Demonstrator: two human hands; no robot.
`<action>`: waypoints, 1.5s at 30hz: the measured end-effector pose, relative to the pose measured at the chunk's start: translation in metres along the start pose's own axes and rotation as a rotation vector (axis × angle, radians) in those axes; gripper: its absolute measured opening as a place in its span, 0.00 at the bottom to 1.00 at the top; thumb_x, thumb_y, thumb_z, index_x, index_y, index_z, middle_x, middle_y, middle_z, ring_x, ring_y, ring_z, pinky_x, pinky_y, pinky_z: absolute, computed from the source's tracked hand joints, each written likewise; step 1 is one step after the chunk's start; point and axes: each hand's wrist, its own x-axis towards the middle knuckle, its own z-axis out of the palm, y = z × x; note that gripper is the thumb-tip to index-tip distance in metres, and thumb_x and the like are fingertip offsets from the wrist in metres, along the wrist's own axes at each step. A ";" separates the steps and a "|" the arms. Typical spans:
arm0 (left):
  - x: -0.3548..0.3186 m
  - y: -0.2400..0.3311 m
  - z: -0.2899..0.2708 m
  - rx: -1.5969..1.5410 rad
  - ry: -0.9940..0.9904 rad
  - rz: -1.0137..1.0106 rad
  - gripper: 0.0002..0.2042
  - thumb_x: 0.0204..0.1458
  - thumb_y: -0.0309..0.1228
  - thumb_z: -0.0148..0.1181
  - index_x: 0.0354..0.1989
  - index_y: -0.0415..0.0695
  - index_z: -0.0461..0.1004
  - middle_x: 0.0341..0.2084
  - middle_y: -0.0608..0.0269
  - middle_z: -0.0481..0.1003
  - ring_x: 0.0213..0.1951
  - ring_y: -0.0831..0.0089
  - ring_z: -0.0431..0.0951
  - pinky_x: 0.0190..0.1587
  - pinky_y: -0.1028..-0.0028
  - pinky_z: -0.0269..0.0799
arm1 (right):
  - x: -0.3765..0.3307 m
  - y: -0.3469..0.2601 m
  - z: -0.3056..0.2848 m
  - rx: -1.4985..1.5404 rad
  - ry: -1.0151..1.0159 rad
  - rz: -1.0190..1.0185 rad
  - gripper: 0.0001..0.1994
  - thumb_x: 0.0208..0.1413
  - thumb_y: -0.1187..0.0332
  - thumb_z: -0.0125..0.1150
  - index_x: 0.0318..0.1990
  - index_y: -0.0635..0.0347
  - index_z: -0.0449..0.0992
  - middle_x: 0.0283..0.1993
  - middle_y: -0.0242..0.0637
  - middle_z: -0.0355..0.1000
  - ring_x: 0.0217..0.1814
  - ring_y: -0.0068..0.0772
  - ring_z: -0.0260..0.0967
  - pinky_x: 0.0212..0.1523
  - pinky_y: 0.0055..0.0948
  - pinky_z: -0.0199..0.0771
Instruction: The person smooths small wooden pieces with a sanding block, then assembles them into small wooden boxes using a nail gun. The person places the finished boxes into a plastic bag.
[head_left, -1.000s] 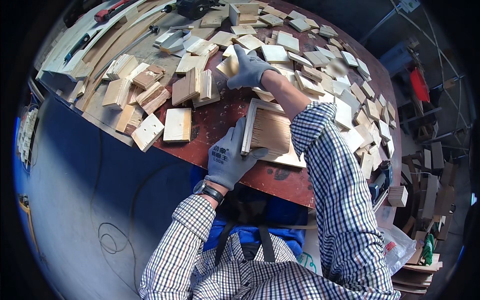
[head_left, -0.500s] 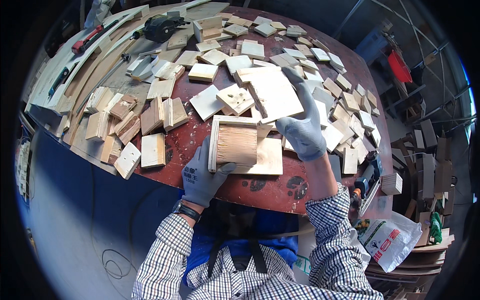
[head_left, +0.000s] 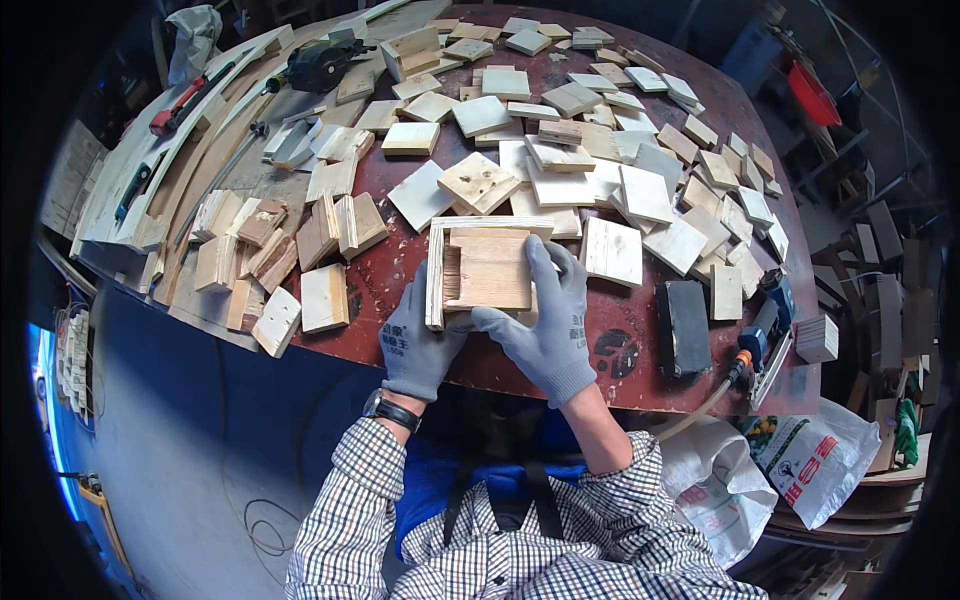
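Both my hands wear grey gloves and meet over the near edge of the table. My left hand (head_left: pixel 420 340) is closed round the left and lower side of an L-shaped plywood corner piece (head_left: pixel 436 285), its layered edges facing up. Inside that corner lies a smooth, light brown wooden block (head_left: pixel 492 272). My right hand (head_left: pixel 545 325) grips the block's right end, fingers over the far side and thumb along the near side. A strip of rough, striped wood shows between the block and the corner's left wall. The undersides of both pieces are hidden.
Many loose wooden blocks (head_left: pixel 480 185) cover the dark red table (head_left: pixel 480 375). On the right are a black rectangular block (head_left: pixel 684 327) and a blue power tool with a hose (head_left: pixel 762 330). Long boards, a circular saw (head_left: pixel 325 65) and a red tool (head_left: pixel 180 108) lie at left.
My right hand has come down and left from above the pile, where it held a pale wooden block, to the corner piece. A smooth block now covers most of the corner's striped wood.
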 end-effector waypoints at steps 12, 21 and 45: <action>-0.001 0.003 -0.001 0.041 0.023 0.050 0.37 0.57 0.46 0.72 0.70 0.40 0.67 0.55 0.46 0.79 0.51 0.50 0.85 0.49 0.59 0.84 | 0.013 -0.036 -0.010 -0.494 -0.124 -0.260 0.40 0.62 0.43 0.63 0.74 0.61 0.66 0.77 0.58 0.58 0.80 0.61 0.52 0.77 0.61 0.49; -0.001 0.010 -0.005 0.048 0.000 0.018 0.23 0.72 0.45 0.54 0.64 0.39 0.73 0.51 0.44 0.81 0.51 0.45 0.84 0.49 0.58 0.82 | 0.023 -0.035 0.020 -0.483 -0.183 -0.344 0.28 0.71 0.54 0.50 0.68 0.66 0.71 0.71 0.56 0.69 0.75 0.58 0.64 0.79 0.56 0.55; -0.010 -0.010 0.001 -0.038 -0.030 -0.016 0.27 0.63 0.50 0.67 0.58 0.37 0.74 0.45 0.43 0.81 0.44 0.42 0.84 0.44 0.55 0.80 | 0.073 -0.023 -0.036 -0.447 -0.466 -0.362 0.33 0.52 0.42 0.73 0.58 0.55 0.77 0.58 0.43 0.73 0.64 0.48 0.71 0.68 0.47 0.65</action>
